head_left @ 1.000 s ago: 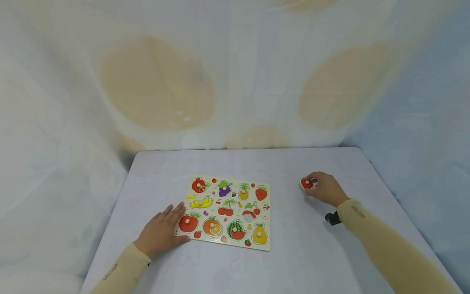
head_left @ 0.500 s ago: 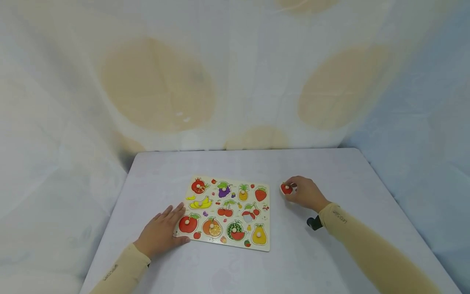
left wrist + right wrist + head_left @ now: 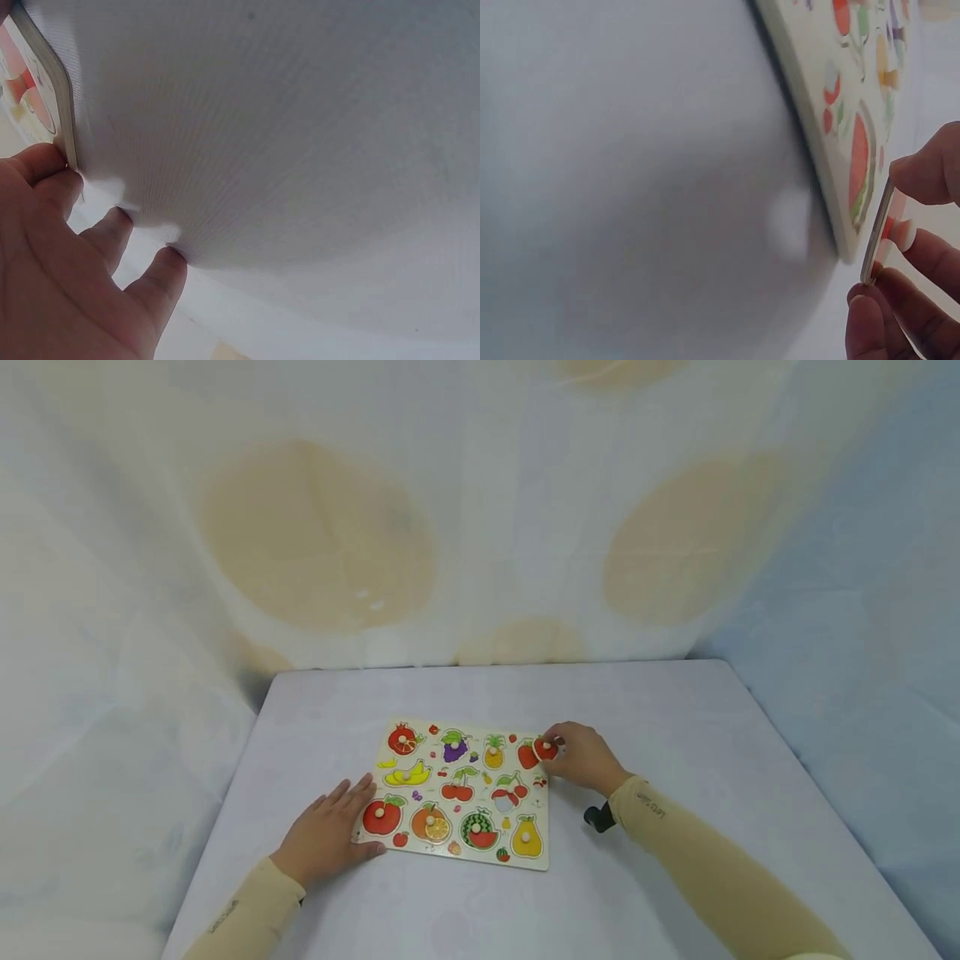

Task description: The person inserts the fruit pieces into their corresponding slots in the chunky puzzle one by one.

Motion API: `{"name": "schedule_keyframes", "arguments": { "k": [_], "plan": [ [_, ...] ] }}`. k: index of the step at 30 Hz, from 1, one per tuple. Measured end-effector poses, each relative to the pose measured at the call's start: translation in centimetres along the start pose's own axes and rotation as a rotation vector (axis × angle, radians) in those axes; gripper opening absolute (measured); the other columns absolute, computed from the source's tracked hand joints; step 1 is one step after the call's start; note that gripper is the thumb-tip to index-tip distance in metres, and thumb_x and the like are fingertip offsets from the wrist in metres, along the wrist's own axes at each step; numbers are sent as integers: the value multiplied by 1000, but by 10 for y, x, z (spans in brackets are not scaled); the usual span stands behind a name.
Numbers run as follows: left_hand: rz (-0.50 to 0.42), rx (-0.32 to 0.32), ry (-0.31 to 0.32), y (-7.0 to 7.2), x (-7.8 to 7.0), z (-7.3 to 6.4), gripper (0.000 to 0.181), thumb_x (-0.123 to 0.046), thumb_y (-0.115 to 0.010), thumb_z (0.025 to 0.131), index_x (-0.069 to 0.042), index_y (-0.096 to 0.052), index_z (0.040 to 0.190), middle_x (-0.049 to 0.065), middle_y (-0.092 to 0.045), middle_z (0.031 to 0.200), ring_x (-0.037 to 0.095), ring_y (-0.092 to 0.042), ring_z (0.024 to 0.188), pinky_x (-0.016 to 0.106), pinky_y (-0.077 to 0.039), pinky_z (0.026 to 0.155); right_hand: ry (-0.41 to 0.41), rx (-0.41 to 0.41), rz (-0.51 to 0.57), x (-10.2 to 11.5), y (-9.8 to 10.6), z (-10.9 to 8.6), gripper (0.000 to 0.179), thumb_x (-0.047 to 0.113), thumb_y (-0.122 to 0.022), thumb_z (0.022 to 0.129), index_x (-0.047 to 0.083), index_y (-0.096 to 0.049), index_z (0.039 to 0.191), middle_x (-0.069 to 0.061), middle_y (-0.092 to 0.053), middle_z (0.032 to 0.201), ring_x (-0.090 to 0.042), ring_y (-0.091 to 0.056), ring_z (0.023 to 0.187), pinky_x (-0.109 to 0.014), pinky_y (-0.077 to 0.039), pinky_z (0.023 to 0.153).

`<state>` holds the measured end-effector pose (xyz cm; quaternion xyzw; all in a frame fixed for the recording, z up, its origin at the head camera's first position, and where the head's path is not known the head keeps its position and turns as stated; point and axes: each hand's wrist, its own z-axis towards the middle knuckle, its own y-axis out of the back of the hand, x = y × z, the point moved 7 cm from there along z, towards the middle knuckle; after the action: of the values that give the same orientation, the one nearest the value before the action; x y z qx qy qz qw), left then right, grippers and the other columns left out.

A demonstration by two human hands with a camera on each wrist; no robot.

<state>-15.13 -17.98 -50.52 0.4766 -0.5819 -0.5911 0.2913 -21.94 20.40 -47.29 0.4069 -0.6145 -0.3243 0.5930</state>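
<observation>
A wooden fruit puzzle board lies flat on the table, with knobbed pieces such as an orange and a pear set in it. My right hand pinches a strawberry puzzle piece by its edges, tilted above the board's far right corner. A white knob on that piece shows in the right wrist view. Just left of it is the board's strawberry recess, partly covered. My left hand rests with spread fingers at the board's left edge, its fingertips on the board and cloth.
A pale cloth covers the table. Behind it hangs a light curtain with tan spots, and more cloth closes both sides. A small black object sits at the right wrist.
My right hand has moved left with the strawberry piece, from the table's right side to over the board's far right corner. The left hand and the board stay in place.
</observation>
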Motion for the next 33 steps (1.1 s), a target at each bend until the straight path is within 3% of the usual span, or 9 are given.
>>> {"name": "schedule_keyframes", "arguments": {
  "k": [8, 16, 33],
  "plan": [
    [-1, -7, -1, 2, 0, 1, 98, -57, -80, 76, -7, -43, 151, 8, -34, 159, 41, -30, 143, 63, -29, 111, 2, -3, -31, 14, -8, 5, 43, 24, -88, 76, 11, -70, 113, -4, -66, 111, -22, -59, 98, -37, -55, 87],
    [-4, -4, 1, -2, 4, 3, 99, -59, -79, 76, -8, -42, 152, 7, -33, 160, 40, -29, 144, 62, -28, 111, 28, -11, -99, 24, -13, 9, 41, 22, -87, 76, 7, -71, 111, -1, -65, 97, -18, -58, 85, -34, -54, 81],
    [7, -6, -2, -5, 4, 3, 100, -62, -77, 76, -9, -41, 153, 7, -33, 160, 39, -28, 144, 62, -27, 112, -43, 16, -161, 29, -21, 5, 44, 25, -87, 76, 8, -70, 113, -1, -64, 99, -19, -56, 85, -33, -53, 83]
  ]
}}
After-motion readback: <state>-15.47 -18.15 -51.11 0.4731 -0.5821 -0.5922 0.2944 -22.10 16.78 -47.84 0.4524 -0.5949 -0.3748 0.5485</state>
